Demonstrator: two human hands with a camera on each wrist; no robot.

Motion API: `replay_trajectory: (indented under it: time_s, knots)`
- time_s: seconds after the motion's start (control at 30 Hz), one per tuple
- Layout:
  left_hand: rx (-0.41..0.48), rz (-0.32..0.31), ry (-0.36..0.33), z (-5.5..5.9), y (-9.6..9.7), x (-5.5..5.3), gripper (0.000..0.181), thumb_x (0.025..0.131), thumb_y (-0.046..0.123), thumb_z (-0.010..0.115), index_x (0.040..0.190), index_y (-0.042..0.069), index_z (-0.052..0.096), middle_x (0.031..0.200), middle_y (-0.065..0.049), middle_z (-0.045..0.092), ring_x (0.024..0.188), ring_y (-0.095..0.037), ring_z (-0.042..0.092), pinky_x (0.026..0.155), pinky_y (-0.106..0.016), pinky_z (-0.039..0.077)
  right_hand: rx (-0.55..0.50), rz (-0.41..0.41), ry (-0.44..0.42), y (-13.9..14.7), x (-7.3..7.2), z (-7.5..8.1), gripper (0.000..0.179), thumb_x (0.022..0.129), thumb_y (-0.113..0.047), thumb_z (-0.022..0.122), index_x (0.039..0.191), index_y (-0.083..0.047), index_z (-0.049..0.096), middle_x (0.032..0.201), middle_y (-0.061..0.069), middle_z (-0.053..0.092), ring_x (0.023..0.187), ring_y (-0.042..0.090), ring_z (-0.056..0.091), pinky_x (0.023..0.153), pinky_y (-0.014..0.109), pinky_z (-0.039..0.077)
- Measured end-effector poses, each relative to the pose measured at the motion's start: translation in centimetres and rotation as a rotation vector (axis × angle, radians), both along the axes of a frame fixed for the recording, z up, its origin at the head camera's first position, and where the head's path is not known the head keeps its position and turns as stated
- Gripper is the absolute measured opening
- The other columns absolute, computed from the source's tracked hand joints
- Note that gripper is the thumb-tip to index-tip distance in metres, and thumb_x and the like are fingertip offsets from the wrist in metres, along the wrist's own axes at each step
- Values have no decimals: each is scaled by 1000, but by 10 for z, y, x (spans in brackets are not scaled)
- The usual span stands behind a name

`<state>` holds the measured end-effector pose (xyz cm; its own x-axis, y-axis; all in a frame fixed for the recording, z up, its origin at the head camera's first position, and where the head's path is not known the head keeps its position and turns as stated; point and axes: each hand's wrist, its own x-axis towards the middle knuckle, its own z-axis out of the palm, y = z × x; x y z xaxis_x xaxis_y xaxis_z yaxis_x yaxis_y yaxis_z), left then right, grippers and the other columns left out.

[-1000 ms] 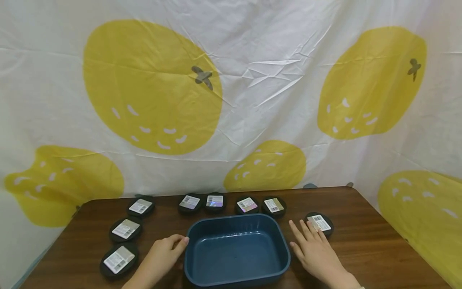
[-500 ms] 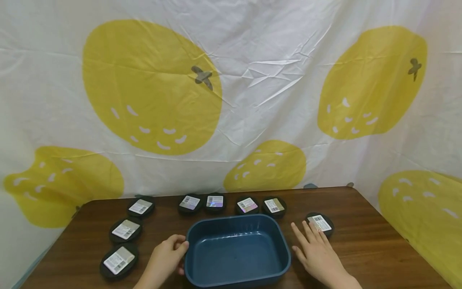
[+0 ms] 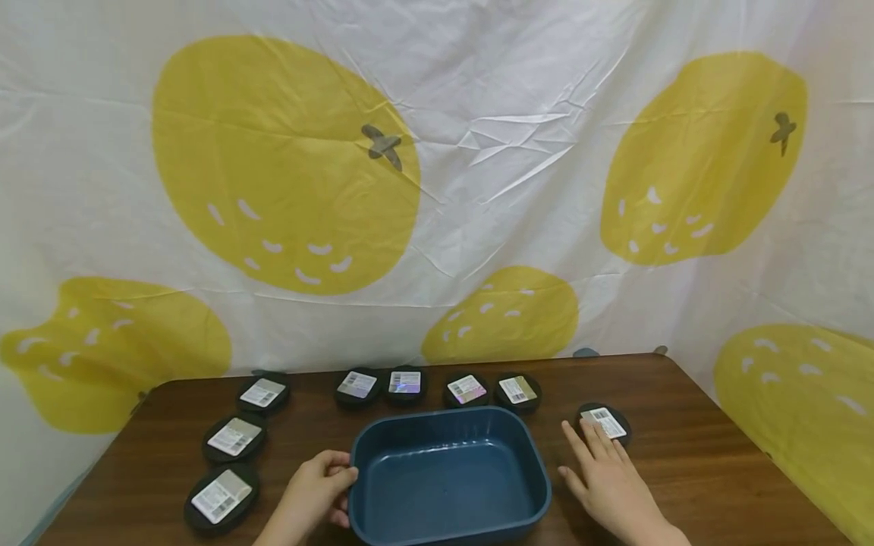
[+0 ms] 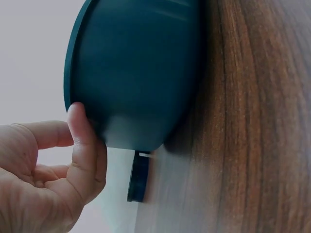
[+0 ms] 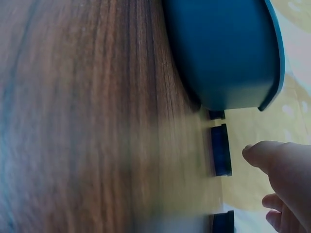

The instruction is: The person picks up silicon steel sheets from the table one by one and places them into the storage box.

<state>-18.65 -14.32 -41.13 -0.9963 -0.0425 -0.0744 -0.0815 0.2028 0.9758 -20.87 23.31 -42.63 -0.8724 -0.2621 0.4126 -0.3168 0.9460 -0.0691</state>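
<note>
Lie: here's the tub on the bench, right in front of me, mouth up, long axis running left to right, right end slanting slightly away.
Left grip: my left fingers pinch the tub's left rim!
Right reach: my right fingers, straight and parted, hover by the right disc.
Surface: dark brown wood grain, seven more black discs along the left and far sides.
Backdrop: creased white cloth, yellow fruit printed big.
Looks: deep blue, glossy floor, rounded corners.

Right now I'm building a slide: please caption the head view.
Left hand touching a blue tub, right hand near a labelled black disc.
</note>
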Motion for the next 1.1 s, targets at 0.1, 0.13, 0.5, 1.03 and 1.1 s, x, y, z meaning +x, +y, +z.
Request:
replay_trajectory:
  time_s: [0.1,0.13,0.5,1.03,1.1]
  knots:
    - [20,-6,-9,-1,0,0,36,86,1,54,114,-20,45,80,-12,56,51,-17,51,43,-33,50,-15,-11,-13,3,0,2,60,85,-27,67,136,-4,46,135,27,43,126,45,38,97,61,33]
    - [24,-10,-10,-1,-1,0,36,86,1,54,114,-20,44,80,-12,56,51,-17,51,43,-33,50,-17,-14,-15,4,0,2,59,85,-27,67,136,-4,46,135,27,43,126,45,37,97,61,33]
    - [70,-21,-33,-2,-2,-2,35,88,2,54,114,-19,43,81,-12,55,52,-16,51,43,-30,50,-30,-35,-22,19,-1,2,61,85,-26,67,136,-1,43,135,29,43,125,47,36,98,62,32]
    - [87,-33,-36,-6,-3,-1,34,88,4,54,112,-16,42,80,-10,53,53,-16,51,44,-29,49,-127,-78,-122,31,-8,2,64,87,-25,64,137,6,38,136,41,29,123,57,30,91,66,34]
    - [83,-36,-35,-6,-4,-2,34,88,5,54,113,-16,42,80,-9,53,54,-17,51,45,-30,50,-149,-79,-136,33,-8,1,66,87,-25,64,138,6,35,136,42,27,122,58,29,89,67,35]
